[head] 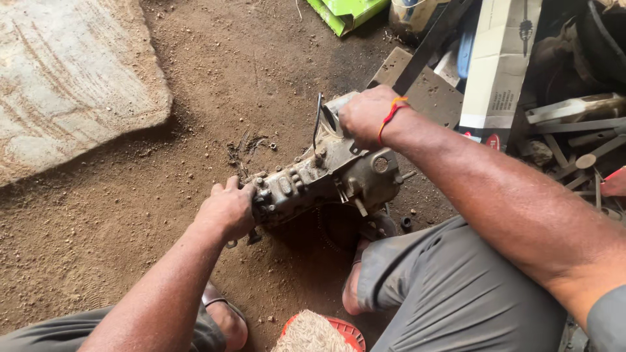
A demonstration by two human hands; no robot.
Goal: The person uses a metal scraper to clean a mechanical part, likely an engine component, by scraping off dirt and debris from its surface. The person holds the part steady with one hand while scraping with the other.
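On the dirt floor [130, 215], a greasy engine casing [326, 179] is steadied, each end clasped by left hand [227, 208] and right hand [365, 114], grip closed.

Bare dirt floor [130, 215] left; scrap metal [574, 130] crowds right.

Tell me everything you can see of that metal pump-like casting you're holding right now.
The metal casting is a grimy grey block, oily and dirt-caked, lying tilted on the dirt floor between the person's knees. A row of bolt-like fittings runs along its lower left end, a round hole shows on its right side, and small studs stick out beneath. The left hand grips the fitting end; the right hand presses on its upper end.
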